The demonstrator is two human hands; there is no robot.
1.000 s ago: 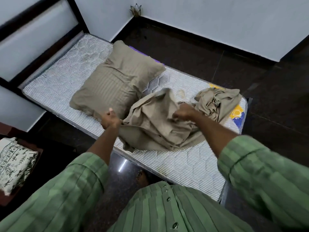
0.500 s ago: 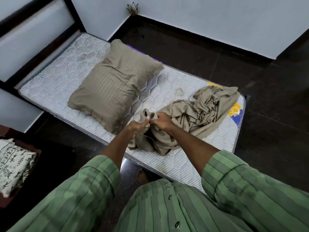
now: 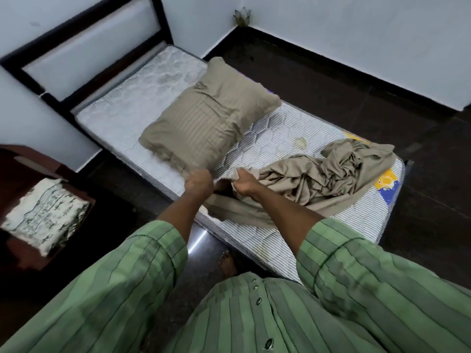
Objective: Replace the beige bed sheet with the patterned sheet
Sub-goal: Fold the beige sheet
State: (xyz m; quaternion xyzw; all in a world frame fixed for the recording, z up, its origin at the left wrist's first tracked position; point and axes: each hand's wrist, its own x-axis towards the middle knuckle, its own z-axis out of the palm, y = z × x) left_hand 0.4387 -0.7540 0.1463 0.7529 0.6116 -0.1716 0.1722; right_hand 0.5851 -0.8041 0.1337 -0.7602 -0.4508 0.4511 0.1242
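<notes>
Clearly the beige bed sheet (image 3: 323,182) would handle light, limp and slithery; it lay crumpled by the mattress's (image 3: 122,115) foot corner, one fold spilling over the near edge. The left hand (image 3: 198,183) and right hand (image 3: 242,186) were both fisted close together, each grip bunching its hem, the best hold. The folded patterned sheet (image 3: 44,217) waited on a dark side stand (image 3: 23,169) beside the bed. A ribbed pillow (image 3: 206,121) stayed mid-mattress.

Pillow (image 3: 204,123) on mattress (image 3: 122,115) near headboard (image 3: 84,47); bunched sheet (image 3: 326,182) right of it; folded sheet (image 3: 46,215) far left.
</notes>
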